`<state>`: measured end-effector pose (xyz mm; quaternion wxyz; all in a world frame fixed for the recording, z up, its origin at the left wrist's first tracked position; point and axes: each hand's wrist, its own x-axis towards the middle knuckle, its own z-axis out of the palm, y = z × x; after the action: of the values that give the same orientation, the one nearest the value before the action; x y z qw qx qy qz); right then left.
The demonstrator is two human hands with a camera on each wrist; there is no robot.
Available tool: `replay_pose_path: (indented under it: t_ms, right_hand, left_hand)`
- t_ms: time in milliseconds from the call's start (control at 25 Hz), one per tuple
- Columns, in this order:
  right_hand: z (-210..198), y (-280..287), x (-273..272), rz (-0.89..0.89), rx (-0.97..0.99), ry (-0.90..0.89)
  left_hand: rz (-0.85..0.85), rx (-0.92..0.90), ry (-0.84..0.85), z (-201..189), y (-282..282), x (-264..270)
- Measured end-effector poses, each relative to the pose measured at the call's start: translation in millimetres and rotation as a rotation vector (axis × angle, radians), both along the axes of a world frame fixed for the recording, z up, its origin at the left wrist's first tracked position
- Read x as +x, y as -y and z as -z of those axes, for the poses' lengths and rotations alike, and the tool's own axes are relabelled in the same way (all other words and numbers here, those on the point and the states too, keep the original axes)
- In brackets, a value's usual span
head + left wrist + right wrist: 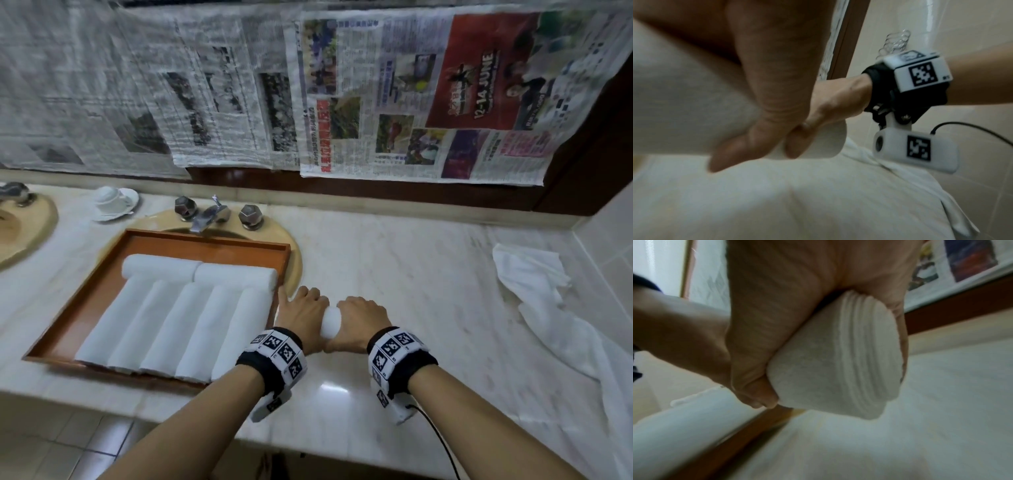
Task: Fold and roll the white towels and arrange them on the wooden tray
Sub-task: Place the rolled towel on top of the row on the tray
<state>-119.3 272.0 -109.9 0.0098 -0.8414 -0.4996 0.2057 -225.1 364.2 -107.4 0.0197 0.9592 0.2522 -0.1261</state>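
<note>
Both my hands hold one rolled white towel (330,322) just above the marble counter, right beside the wooden tray's (205,241) right rim. My left hand (303,308) wraps the roll's left part and my right hand (363,315) wraps its right part. In the left wrist view the left hand's fingers (760,129) curl round the roll (684,105). In the right wrist view my right hand (777,321) clasps the roll's layered end (838,361). Several rolled towels (191,325) lie side by side in the tray, with two more across the back.
A loose, crumpled white towel (548,308) lies on the counter at the right. Behind the tray stand a faucet (205,216) and a sink rim (291,260). An upturned cup on a saucer (114,202) stands at the back left. Newspapers (411,96) cover the wall.
</note>
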Motion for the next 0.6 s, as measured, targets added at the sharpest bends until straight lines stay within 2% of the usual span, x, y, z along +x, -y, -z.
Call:
replay_pose_path:
  t_ms: [160,280,440,600]
  right_hand:
    - [-47.4,-75.8,-19.5,0.008,0.173,0.024]
    - [-57.3,-123.7,-39.1,0.09,0.32,-0.063]
    - [-12.9,-161.5,-56.4,0.34,0.444,-0.277]
    - [38.8,-166.3,-69.7,0.473,0.28,-0.465]
  left_hand:
    - [-0.12,-0.01,0.049,-47.5,-73.1,-14.1]
    - [-0.151,0.018,-0.007,-66.6,-147.6,-29.6]
    - [-0.269,0.041,-0.108,-58.6,-230.5,-33.2]
    - [-0.236,0.002,-0.219,-31.0,-272.8,-17.0]
